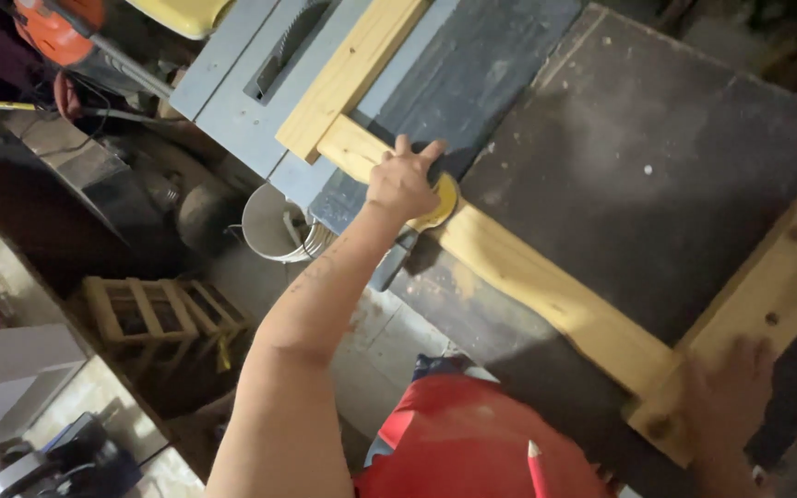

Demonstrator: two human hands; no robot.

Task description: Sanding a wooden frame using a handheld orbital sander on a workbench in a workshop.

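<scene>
My left hand [404,180] presses down on a round yellow and black tool [442,198], which sits on a long pale wooden rail [546,286]. The rail runs diagonally across a dark worktop [657,157]. Its far end meets a second wooden piece [348,74] that lies beside the saw blade slot [290,46] of a grey table saw [232,101]. My right hand [726,397] rests flat on a cross piece of wood [767,295] joined to the rail's near end. A red pencil [537,466] sticks up from my red shirt.
A white bucket [274,221] stands on the floor under the saw's edge. A small wooden frame [163,318] lies on the floor to the left. An orange power tool [57,28] and cables sit at the top left. A white shelf unit [11,360] is at the lower left.
</scene>
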